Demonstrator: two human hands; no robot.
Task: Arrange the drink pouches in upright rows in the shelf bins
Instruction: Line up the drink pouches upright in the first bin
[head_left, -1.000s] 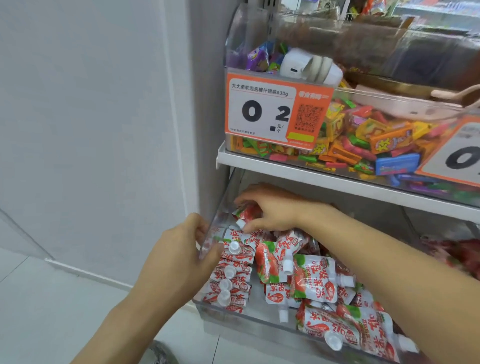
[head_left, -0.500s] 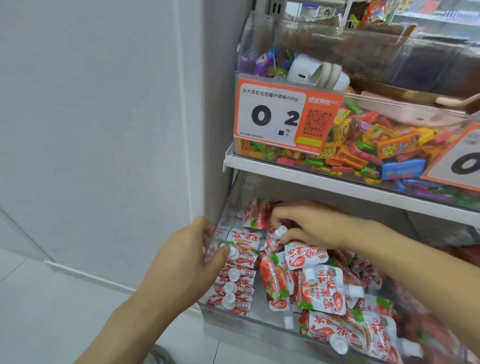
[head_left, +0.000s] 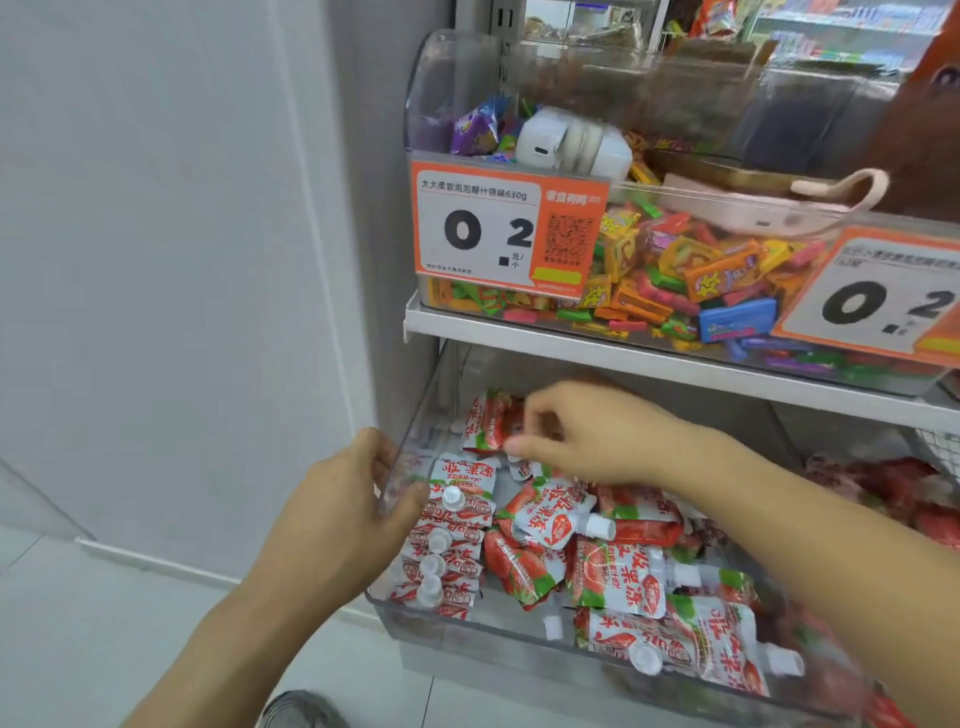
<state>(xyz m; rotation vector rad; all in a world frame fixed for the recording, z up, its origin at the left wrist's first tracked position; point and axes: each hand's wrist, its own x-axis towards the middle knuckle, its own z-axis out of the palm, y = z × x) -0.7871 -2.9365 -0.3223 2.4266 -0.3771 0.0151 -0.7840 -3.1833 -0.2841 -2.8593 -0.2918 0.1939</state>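
A clear plastic bin (head_left: 467, 631) on the lower shelf holds many red-and-white drink pouches with white caps. Along its left wall a row of upright pouches (head_left: 449, 545) stands packed cap-up. To the right, loose pouches (head_left: 618, 577) lie flat in a jumble. My left hand (head_left: 343, 525) grips the bin's left wall, thumb inside against the upright row. My right hand (head_left: 587, 434) reaches into the back of the bin, its fingertips pinched at a pouch (head_left: 488, 421) standing near the back left corner.
A white shelf board (head_left: 623, 353) runs just above the bin, carrying a clear bin of coloured candies (head_left: 675, 275) with orange price tags (head_left: 504, 228). A grey wall (head_left: 156, 260) lies to the left. A second bin of red packets (head_left: 883, 488) sits to the right.
My right hand has shifted right and forward from the back left corner and now pinches at a pouch standing there. My left hand has kept its grip on the bin wall.
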